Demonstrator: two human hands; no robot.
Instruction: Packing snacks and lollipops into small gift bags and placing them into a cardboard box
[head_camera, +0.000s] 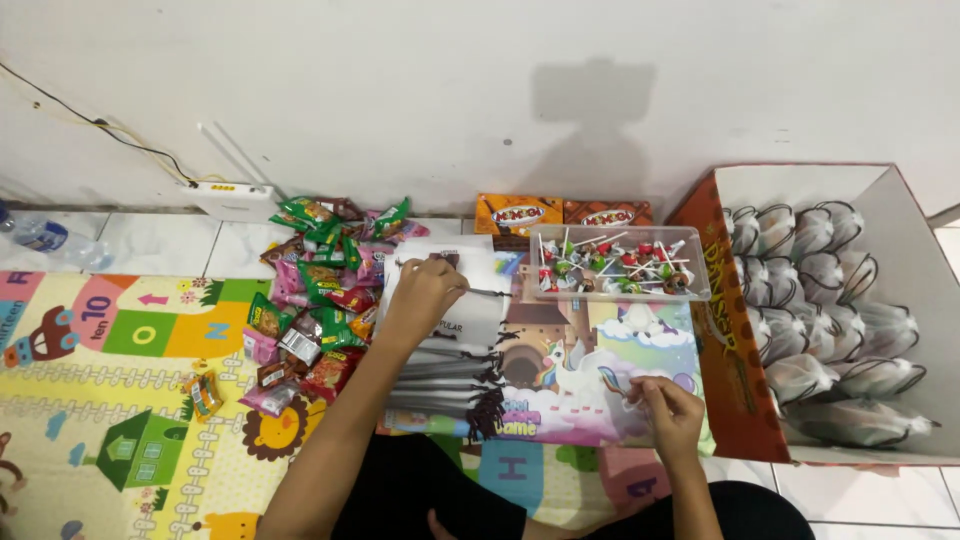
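White drawstring pouches (455, 330) lie stacked under our left hand (425, 290), which pinches the top one; our right hand (668, 408) grips a lollipop (625, 385) beside the colourful snack packets (320, 290).

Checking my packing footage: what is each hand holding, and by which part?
Left hand grips the top white drawstring bag at its upper edge. Right hand pinches something small, too small to identify.

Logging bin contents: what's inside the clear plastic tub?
The clear tub holds lollipops with white sticks and red and green wrappers. Lower layers are covered; count can't be told.
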